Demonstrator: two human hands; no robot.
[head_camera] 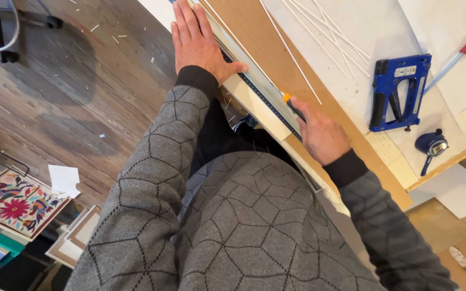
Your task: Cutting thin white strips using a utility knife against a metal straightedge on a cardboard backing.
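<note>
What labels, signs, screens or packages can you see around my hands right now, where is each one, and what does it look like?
Label on the blue stapler-like tool: small pale rectangular sticker near its top, on the white table, to the right of the right hand.
Printed scale on the long metal ruler: dark strip of fine marks along the edge, under the left hand.
No screens, signs or packages visible.
</note>
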